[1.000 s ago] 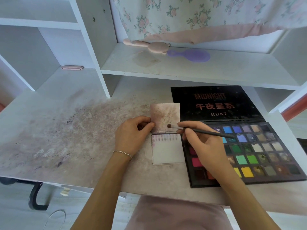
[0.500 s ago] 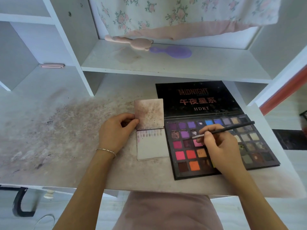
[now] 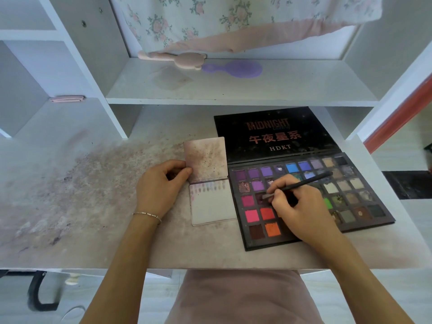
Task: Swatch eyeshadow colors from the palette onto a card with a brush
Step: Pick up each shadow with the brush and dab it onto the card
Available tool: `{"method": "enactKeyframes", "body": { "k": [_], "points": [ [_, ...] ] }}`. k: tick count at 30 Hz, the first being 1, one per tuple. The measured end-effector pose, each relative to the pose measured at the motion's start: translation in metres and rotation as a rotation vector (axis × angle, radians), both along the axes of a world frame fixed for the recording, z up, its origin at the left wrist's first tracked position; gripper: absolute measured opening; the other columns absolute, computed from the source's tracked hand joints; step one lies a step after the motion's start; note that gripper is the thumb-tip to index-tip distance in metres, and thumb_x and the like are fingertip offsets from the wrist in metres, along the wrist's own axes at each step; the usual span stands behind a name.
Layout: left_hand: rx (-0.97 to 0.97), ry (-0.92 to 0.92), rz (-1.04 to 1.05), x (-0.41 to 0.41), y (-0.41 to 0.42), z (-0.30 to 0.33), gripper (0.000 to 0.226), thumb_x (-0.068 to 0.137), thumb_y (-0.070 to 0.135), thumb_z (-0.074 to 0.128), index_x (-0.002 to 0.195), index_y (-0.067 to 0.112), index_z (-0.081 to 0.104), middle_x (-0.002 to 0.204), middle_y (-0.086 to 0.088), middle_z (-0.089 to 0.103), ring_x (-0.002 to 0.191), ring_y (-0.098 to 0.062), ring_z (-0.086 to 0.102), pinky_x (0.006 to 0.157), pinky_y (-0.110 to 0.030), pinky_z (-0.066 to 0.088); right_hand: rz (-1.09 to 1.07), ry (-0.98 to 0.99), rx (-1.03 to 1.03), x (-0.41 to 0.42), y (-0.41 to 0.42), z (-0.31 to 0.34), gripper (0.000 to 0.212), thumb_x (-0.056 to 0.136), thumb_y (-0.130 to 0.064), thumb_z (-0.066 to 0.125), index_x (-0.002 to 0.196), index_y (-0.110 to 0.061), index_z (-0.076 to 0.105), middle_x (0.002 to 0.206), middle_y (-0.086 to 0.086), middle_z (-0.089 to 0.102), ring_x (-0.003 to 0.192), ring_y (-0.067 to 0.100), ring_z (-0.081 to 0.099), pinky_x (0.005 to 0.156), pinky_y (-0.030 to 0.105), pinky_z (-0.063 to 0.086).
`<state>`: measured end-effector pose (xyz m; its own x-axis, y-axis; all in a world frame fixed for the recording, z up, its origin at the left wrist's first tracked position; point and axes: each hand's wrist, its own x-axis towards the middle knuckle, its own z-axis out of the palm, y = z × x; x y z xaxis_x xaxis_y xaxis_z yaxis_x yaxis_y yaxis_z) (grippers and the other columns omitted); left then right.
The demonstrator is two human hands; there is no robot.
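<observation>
Head view. Eyeshadow palette [image 3: 311,199]: flat black rectangular case, lid folded back flat with printed lettering, square pans in a grid, matte and shimmer, some visibly worn. It lies on the right of the desk [image 3: 81,206], its near corner close to the front edge.

Card [image 3: 211,202]: small, hinged, rounded corners; upper leaf smudged pink-brown, lower leaf pale with a row of short purple strokes along its top. Its right edge lies just beside the palette's left edge.

Left hand [image 3: 161,185]: fingers curled, thumb pinching the upper leaf's left edge.

Right hand [image 3: 297,206]: grasps a thin black brush [image 3: 301,183] pen-style; the grey tip sits in a dark pink pan, third row, handle angled up-right.

Desk surface pale, heavily dusted with purplish powder on the left; open surface there, left of the hand. Shelf [image 3: 233,90] above holds a pink brush [image 3: 173,58] and a purple mirror [image 3: 233,69], touching.
</observation>
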<state>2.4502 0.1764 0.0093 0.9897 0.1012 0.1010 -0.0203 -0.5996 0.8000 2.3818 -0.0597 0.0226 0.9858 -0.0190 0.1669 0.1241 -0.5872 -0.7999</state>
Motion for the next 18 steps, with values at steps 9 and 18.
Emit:
{"method": "enactKeyframes", "body": {
  "k": [9, 18],
  "points": [
    [-0.007, 0.005, -0.003, 0.0000, 0.0008, -0.0006, 0.007, 0.081, 0.025, 0.065, 0.085, 0.029, 0.069, 0.077, 0.015, 0.064, 0.079, -0.010, 0.061, 0.078, -0.031, 0.049, -0.015, -0.006, 0.015, 0.0000, -0.0001, 0.0003, 0.030, 0.083, -0.004, 0.054, 0.068, -0.030, 0.052, 0.058, -0.001, 0.059, 0.058, 0.018, 0.055, 0.048, 0.025, 0.042],
    [0.008, -0.008, 0.007, 0.0011, 0.0011, -0.0031, 0.008, 0.080, 0.026, 0.066, 0.087, 0.026, 0.070, 0.074, 0.019, 0.061, 0.075, -0.006, 0.059, 0.073, -0.024, 0.045, -0.013, -0.011, 0.023, -0.0009, 0.0003, 0.0023, 0.028, 0.084, -0.008, 0.053, 0.068, -0.031, 0.053, 0.056, -0.002, 0.059, 0.056, 0.016, 0.055, 0.048, 0.024, 0.043]
  ]
}}
